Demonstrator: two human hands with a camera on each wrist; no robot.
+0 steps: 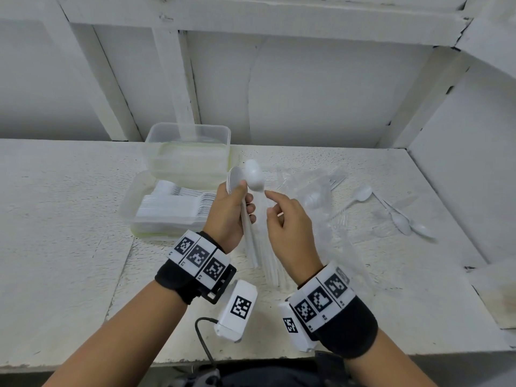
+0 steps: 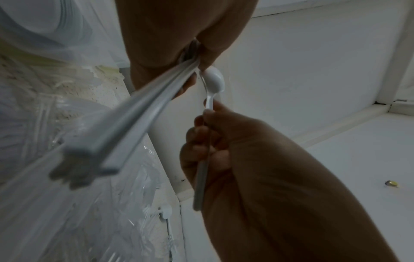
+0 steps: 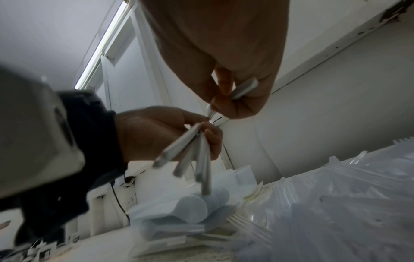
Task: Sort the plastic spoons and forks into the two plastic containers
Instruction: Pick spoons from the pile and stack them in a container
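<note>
My left hand (image 1: 242, 201) grips a stack of white plastic spoons (image 1: 234, 178) upright by their handles, above the table. Those handles fan out below the fingers (image 3: 190, 150) and run toward the left wrist camera (image 2: 134, 115). My right hand (image 1: 270, 203) pinches a single white spoon (image 1: 254, 174) by its handle, its bowl (image 2: 213, 81) right beside the stack's bowls. The near clear container (image 1: 131, 208) holds rows of white spoons. The far clear container (image 1: 190, 135) stands behind it; its contents are hard to make out.
A clear plastic bag with transparent forks (image 1: 321, 196) lies right of the hands. Loose white spoons (image 1: 363, 192) and more (image 1: 402, 223) lie farther right. A white wall with beams backs the table, and a side wall closes the right.
</note>
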